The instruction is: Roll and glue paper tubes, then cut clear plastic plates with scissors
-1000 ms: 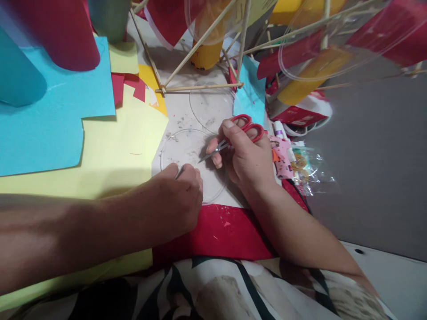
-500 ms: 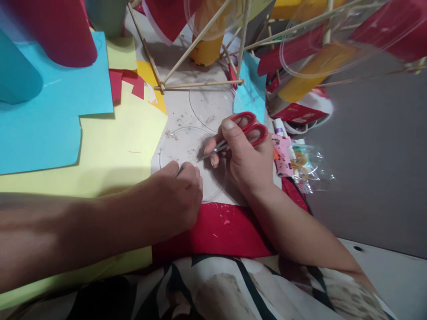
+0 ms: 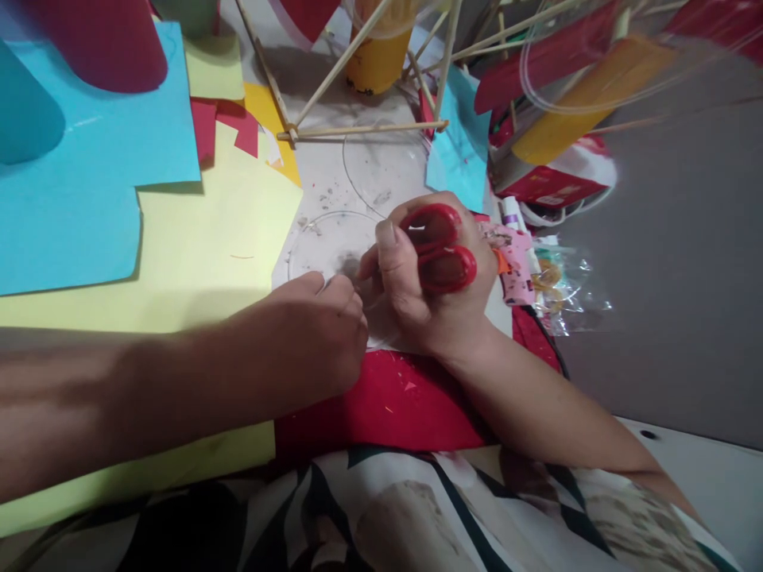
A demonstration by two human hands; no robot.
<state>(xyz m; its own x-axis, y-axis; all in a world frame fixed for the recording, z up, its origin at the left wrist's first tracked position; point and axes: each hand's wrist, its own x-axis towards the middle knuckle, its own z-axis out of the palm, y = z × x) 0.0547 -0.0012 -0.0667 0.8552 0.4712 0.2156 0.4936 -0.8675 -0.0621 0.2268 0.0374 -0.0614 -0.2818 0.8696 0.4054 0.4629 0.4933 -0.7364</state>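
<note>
My right hand (image 3: 411, 298) grips a pair of scissors (image 3: 448, 258) by its red handles. Its blades are hidden behind my fingers. Close by on the left, my left hand (image 3: 322, 330) is closed in a pinch, knuckles up. A pale edge shows between its thumb and finger, too little to name. Beneath both hands lies a clear plastic disc (image 3: 304, 238) on a grey-white sheet. A second clear disc (image 3: 351, 187) lies just behind it.
Yellow paper (image 3: 220, 230) and blue paper (image 3: 89, 230) spread on the left, with coloured paper tubes (image 3: 113, 48) on top. A wooden stick frame (image 3: 363, 131) stands behind. At right are a pink glue gun-like item (image 3: 516, 278), a plastic bag (image 3: 572, 298) and red cloth (image 3: 381, 405).
My right hand has turned, so the scissors' handles face me and the blades have gone out of sight. My left hand stays pinched in nearly the same place. The view has shifted slightly.
</note>
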